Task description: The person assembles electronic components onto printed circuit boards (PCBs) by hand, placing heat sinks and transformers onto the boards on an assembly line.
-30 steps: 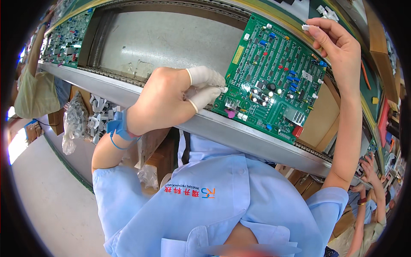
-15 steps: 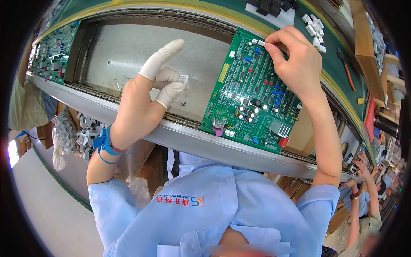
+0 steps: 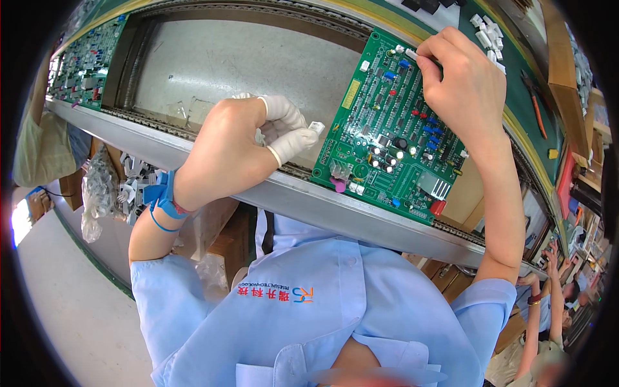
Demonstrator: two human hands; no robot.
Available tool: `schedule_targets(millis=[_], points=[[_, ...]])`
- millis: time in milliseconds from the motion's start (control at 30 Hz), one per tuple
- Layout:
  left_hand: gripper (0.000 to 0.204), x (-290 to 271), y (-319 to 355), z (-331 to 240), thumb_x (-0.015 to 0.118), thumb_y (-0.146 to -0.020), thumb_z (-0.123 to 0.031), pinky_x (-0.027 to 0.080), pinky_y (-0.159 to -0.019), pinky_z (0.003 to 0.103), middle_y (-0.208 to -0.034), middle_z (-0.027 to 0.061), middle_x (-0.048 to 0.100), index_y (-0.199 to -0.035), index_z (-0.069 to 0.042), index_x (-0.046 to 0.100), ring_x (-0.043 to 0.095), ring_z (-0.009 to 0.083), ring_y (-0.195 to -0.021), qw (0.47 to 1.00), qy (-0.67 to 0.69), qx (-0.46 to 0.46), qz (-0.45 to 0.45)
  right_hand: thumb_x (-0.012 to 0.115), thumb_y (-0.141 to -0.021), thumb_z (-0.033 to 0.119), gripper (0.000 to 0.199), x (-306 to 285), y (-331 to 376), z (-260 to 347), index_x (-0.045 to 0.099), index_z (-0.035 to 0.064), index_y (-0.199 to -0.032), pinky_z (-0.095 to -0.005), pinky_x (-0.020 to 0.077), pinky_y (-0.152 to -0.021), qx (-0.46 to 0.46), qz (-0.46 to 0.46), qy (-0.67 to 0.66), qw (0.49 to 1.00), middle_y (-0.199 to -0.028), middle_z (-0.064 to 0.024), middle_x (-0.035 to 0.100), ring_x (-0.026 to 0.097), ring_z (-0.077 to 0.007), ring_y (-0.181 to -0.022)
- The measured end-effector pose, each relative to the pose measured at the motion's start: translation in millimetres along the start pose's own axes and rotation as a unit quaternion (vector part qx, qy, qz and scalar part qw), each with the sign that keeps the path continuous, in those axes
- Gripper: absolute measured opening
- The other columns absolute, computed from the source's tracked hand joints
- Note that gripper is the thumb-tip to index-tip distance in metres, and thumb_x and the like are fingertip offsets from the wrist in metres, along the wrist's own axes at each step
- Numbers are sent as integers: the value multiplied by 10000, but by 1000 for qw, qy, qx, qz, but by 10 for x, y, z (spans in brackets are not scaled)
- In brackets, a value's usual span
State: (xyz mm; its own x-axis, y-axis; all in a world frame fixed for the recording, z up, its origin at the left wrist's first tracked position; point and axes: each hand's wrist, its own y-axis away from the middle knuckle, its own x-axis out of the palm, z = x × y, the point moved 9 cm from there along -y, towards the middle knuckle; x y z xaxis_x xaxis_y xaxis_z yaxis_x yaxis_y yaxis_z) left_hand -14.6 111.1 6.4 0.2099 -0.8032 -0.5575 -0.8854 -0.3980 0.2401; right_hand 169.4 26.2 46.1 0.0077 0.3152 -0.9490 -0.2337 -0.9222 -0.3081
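A green circuit board (image 3: 361,122), thick with small parts, lies across the two rails of a conveyor in front of me. At its far edge my right hand (image 3: 464,84) pinches a small white connector (image 3: 412,55) between thumb and fingertips, against the board or just over it. White finger cots cover the fingers of my left hand (image 3: 245,138), left of the board. Its thumb and forefinger are closed on another white connector (image 3: 316,128), and the other fingers curl into the palm. A blue wrist strap (image 3: 161,198) circles my left wrist.
Loose white connectors (image 3: 490,37) lie on the green bench beyond the board, near orange-handled pliers (image 3: 536,106). The metal conveyor rail (image 3: 290,193) runs along my side. More boards (image 3: 87,61) sit at the far left. Another person's arms (image 3: 540,290) show at lower right.
My left hand has rolled over and moved toward the board, its raised forefinger now bent down onto the connector. My right hand keeps its pinch at the board's far edge. The view has shifted slightly.
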Motion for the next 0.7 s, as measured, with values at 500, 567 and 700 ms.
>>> schedule_targets(millis=[500, 567, 700], points=[[147, 253, -17, -182, 730, -799, -161, 468, -556, 340, -632, 110, 631, -755, -27, 687, 593, 235, -555, 988, -151, 27, 24, 709, -765, 74, 94, -143, -37, 218, 701, -17, -789, -319, 495, -621, -42, 40, 68, 996, -767, -93, 646, 644, -228, -707], [162, 267, -33, -151, 730, -801, -177, 469, -557, 346, -633, 116, 630, -753, -28, 686, 600, 240, -560, 985, -166, 12, 39, 708, -752, 123, 120, -151, -55, 155, 692, 5, -763, -371, 488, -623, 3, 50, 18, 999, -771, -112, 626, 626, -298, -728], [176, 272, -55, -160, 721, -804, -178, 469, -556, 362, -630, 126, 630, -739, -21, 676, 611, 273, -574, 982, -184, 8, 48, 712, -756, 120, 123, -260, -84, 136, 690, 1, -773, -361, 493, -631, 40, 72, -40, 996, -788, -94, 636, 633, -282, -729]])
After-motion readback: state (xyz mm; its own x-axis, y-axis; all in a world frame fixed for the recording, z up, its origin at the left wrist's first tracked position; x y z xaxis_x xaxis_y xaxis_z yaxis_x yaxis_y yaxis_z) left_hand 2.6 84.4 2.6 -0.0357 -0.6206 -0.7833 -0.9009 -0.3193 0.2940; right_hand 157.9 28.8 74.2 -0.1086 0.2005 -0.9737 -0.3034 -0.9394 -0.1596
